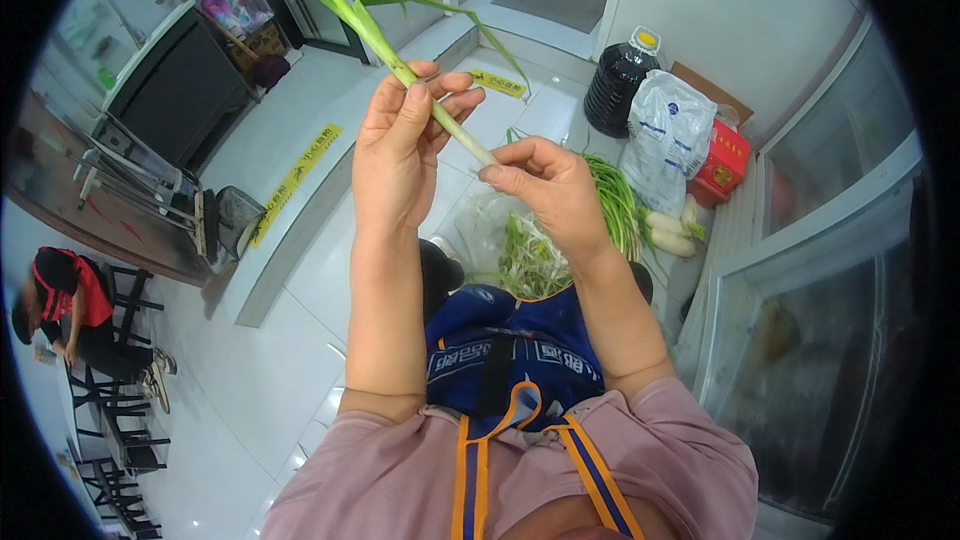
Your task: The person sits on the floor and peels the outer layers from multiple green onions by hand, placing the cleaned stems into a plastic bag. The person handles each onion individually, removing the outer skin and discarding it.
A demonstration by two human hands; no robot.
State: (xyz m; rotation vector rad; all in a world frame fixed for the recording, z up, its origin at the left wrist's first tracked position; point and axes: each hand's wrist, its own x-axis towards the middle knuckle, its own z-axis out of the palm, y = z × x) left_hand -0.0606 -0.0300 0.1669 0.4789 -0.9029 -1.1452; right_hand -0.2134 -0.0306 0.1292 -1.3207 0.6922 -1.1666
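Observation:
A long green onion (460,132) slants across the upper middle, its green leaves at the upper left and its pale root end at the lower right. My left hand (409,109) is closed around the middle of its stalk, thumb on top. With thumb and fingers my right hand (536,180) pinches the root end. Below on the floor, partly hidden by my right arm, lie a bunch of green onions (611,199) and a clear plastic bag (480,229) beside a pile of onion trimmings (529,255).
White radishes (670,234), a white plastic bag (667,127), a red box (724,165) and a large jug of dark liquid (619,82) stand at the right. A raised step (300,229) edges the left. Far left, a person in a red vest (82,300) sits near stools.

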